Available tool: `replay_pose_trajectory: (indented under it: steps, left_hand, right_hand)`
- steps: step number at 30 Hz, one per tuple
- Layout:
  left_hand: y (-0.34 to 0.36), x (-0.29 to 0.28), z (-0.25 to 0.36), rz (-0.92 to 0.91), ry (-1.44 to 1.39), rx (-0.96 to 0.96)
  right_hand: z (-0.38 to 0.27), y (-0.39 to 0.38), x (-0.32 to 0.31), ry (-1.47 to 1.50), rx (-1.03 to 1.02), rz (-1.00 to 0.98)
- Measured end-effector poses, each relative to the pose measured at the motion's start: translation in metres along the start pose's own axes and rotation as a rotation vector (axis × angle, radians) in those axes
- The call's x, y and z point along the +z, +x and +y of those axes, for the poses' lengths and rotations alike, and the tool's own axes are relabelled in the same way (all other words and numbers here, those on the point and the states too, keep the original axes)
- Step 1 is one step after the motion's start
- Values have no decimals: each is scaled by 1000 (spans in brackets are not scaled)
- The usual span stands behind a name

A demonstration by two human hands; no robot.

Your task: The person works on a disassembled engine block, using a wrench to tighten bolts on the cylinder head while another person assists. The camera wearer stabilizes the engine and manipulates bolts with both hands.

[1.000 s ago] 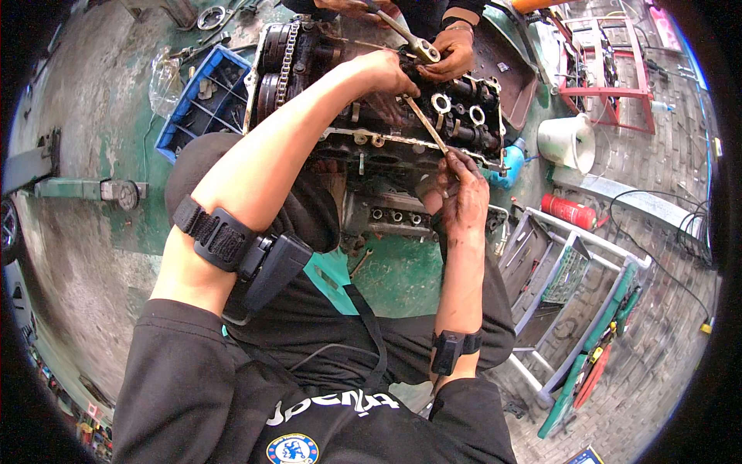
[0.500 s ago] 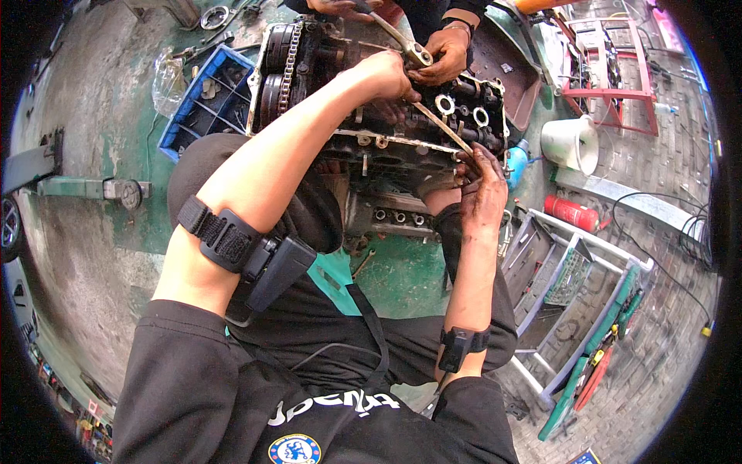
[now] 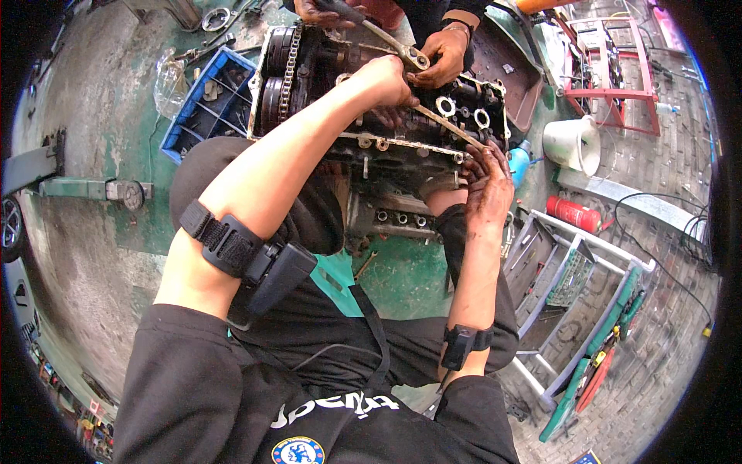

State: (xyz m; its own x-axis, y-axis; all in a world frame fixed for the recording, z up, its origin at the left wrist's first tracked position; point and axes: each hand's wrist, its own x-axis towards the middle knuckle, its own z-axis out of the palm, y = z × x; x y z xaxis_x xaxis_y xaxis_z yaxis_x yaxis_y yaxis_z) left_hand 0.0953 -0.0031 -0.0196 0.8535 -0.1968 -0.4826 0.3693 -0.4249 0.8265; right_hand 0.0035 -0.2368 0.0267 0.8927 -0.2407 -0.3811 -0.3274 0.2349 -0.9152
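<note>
A greasy engine cylinder head (image 3: pixel 433 151) with a timing chain (image 3: pixel 291 73) at its left end lies in front of me. A slim, metal long-handled tool (image 3: pixel 448 124) slants across its right half. My left hand (image 3: pixel 384 81) is closed around the tool's upper end, and its head is hidden under my fingers. With blackened fingers, my right hand (image 3: pixel 488 182) grips the lower end by the near right corner. Across from me another person's hands (image 3: pixel 442 58) hold a ratchet wrench (image 3: pixel 398 45), its head close beside my left hand.
A blue divided tray (image 3: pixel 207 100) with small parts is at the left. Another engine part (image 3: pixel 393 216) lies below on the green floor. At right are a blue bottle (image 3: pixel 519 161), a white bucket (image 3: pixel 568 145), a red fire extinguisher (image 3: pixel 573 213) and a metal cart (image 3: pixel 576 271).
My right hand and the lower end of the long-handled tool have shifted slightly right. The other person's ratchet handle has swung to the left. Both my hands keep their hold.
</note>
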Motion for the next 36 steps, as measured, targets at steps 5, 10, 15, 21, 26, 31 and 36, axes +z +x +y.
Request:
replay_pose_trajectory:
  steps: [5, 10, 15, 21, 26, 31, 36]
  left_hand:
    - [-9, -4, 9, -36, -45, -14]
    - [-8, -5, 4, -69, -180, -66]
    - [-3, -2, -2, -16, -42, -6]
    - [-7, -8, 10, 120, 243, 27]
    - [-12, -13, 26, 103, 506, -27]
    - [-11, -17, 29, 5, 607, -10]
    - [-7, -18, 21, -119, 494, 53]
  right_hand:
    - [-6, 15, -2, 0, -27, -9]
    - [-14, 28, 4, -44, -23, -9]
    - [-15, 39, 2, -134, -44, -18]
    - [-3, -14, 7, -675, -383, 121]
    - [24, -132, 3, -557, -354, -897]
    - [44, -158, -6, -694, -157, -561]
    - [44, -146, -2, -638, -93, -363]
